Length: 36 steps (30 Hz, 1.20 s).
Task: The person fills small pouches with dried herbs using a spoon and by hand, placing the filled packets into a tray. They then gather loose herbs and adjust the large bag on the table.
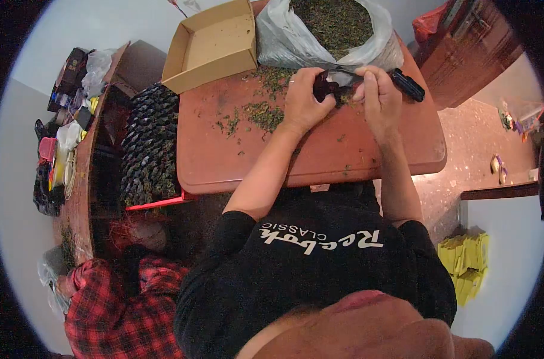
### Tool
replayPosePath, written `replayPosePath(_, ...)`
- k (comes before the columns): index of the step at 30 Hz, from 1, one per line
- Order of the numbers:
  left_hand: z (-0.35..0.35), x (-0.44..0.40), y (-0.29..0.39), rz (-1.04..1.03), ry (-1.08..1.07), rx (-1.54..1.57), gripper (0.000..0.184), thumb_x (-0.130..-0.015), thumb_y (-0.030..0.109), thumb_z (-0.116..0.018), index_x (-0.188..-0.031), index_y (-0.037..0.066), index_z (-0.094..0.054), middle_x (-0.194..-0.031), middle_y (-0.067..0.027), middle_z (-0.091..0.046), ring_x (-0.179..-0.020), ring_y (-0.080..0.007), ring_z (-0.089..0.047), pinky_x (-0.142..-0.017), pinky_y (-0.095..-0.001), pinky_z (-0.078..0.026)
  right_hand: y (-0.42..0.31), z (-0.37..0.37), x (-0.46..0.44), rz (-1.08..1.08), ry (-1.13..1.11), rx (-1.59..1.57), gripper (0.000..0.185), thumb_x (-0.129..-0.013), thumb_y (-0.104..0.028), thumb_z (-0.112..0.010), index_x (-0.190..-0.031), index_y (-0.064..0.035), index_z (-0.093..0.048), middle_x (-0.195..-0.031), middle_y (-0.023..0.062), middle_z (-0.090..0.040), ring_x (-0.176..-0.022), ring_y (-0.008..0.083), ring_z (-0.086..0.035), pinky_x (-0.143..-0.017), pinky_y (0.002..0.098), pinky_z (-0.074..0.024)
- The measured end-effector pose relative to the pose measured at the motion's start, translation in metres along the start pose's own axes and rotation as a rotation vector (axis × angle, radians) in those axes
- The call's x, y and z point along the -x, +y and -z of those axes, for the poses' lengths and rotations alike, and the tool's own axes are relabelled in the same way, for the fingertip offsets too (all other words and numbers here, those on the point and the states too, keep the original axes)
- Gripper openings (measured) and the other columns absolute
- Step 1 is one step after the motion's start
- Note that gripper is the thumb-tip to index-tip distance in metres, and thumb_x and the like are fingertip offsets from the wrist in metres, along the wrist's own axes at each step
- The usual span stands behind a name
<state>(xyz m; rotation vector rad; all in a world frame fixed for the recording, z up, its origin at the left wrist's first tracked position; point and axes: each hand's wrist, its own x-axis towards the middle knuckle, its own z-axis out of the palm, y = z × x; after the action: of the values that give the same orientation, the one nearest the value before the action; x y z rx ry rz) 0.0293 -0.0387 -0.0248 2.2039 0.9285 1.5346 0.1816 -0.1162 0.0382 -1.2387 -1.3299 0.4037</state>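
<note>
My left hand (305, 102) is closed on a small dark, shiny packet (324, 87) above the far half of the reddish-brown table (224, 161). Close beside it, my right hand (381, 103) has its thumb and fingers pinched together. A greyish, shiny piece (344, 78) shows between the hands, but I cannot make out what the right fingers hold. Just behind the hands, a white plastic bag (278, 45) stands open, full of dried, dark green leaf bits (335, 24). A black, elongated object (407, 85) lies right of my right hand.
An open cardboard box (218, 45) sits at the table's far left corner. Loose leaf bits (263, 115) are scattered near my left arm. Many dark packets (152, 143) stand in rows left of the table. A person in a checked shirt (122, 305) is at lower left. Yellow packets (466, 257) lie at right.
</note>
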Motion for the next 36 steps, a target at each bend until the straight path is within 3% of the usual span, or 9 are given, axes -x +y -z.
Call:
replayPosePath(14,0.003,-0.001,0.004,0.048,-0.005,-0.027,0.049,-0.064,0.011,-0.071,-0.110,0.003,-0.055,-0.103,-0.0167,-0.058,-0.098,-0.0371,-0.056,-0.089,-0.0437,-0.046,-0.006,0.002,0.002,0.031,0.001,0.006,0.021,-0.102,-0.014,-0.048,-0.105,-0.0014,-0.064,-0.064,0.0006,-0.060,-0.060,0.0065,-0.057,-0.058,0.0242,-0.0477)
replayPosePath(36,0.006,-0.002,0.003,0.091,0.008,-0.135,0.049,-0.064,0.012,-0.070,-0.111,0.004,-0.057,-0.104,-0.0153,-0.059,-0.100,-0.0372,-0.055,-0.090,-0.0452,-0.046,-0.007,0.008,0.000,0.281,0.100,0.099,0.017,-0.101,-0.010,-0.050,-0.107,-0.0033,-0.064,-0.067,-0.0001,-0.060,-0.061,0.0057,-0.057,-0.058,0.0233,-0.0481)
